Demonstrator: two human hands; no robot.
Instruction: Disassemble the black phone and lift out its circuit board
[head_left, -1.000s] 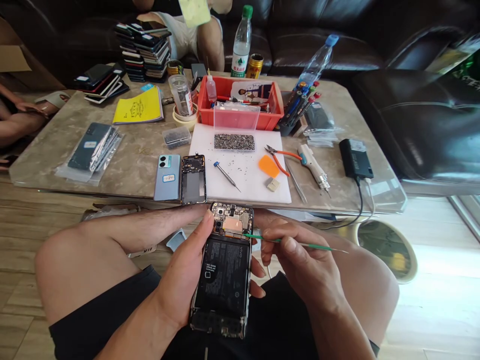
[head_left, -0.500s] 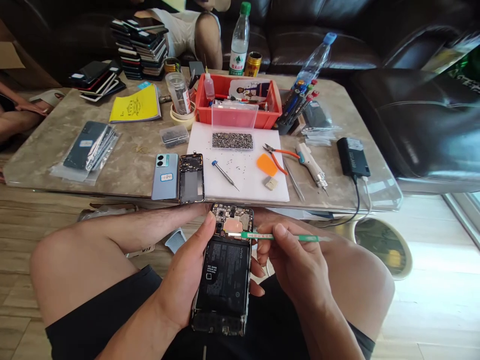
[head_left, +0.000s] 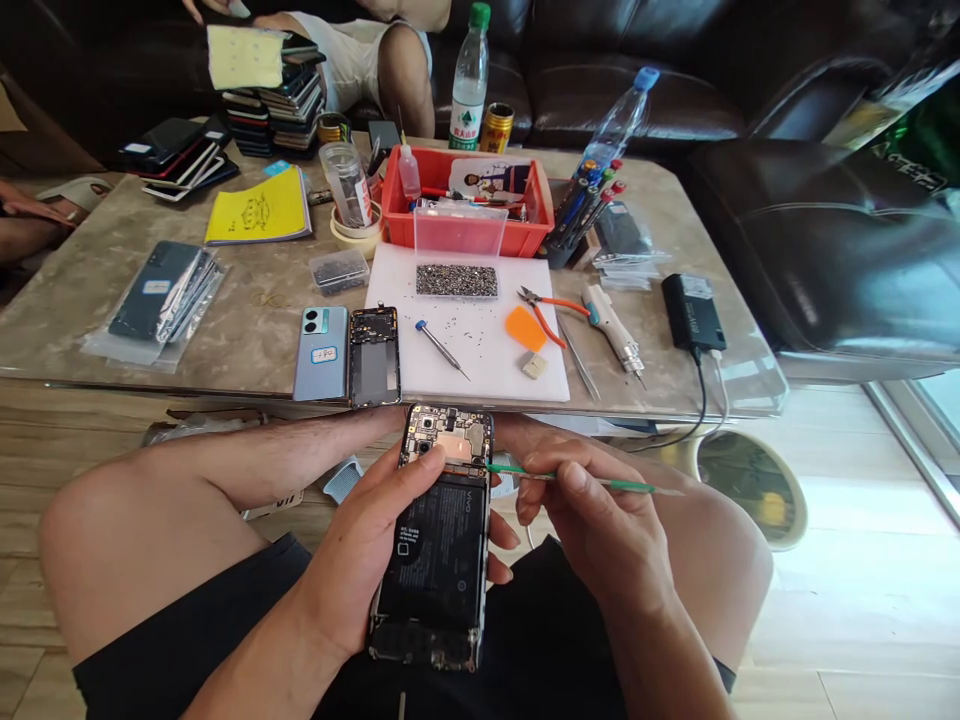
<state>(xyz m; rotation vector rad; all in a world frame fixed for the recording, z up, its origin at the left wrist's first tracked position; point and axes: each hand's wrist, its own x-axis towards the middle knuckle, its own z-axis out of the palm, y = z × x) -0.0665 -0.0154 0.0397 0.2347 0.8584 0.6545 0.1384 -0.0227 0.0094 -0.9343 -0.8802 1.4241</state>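
An opened smartphone (head_left: 431, 560), with its black battery and circuit board bare, lies tilted above my lap. My left hand (head_left: 360, 530) wraps round it from the left, thumb across the board near the cameras and fingertips showing past the right edge. My right hand (head_left: 592, 510) pinches a thin green pry tool (head_left: 630, 486). The tool's left tip meets the board's right side just above the battery; whether it presses there I cannot tell. On the table edge ahead lie a blue-grey back cover (head_left: 320, 350) and a black inner frame (head_left: 375, 355).
A white mat (head_left: 390, 280) holds a screwdriver (head_left: 442, 350), a box of screws (head_left: 457, 281), and orange-handled cutters (head_left: 551, 310). Tweezers (head_left: 581, 358) and an electric screwdriver (head_left: 613, 328) lie right of it. Behind stands a red bin (head_left: 469, 235). Another person (head_left: 405, 80) sits opposite.
My left thumb has slid down and inward across the board. The pry tool has turned in my right hand, its tip shifting to the board's right edge. Across the table, a yellow paper appears over the phone stack.
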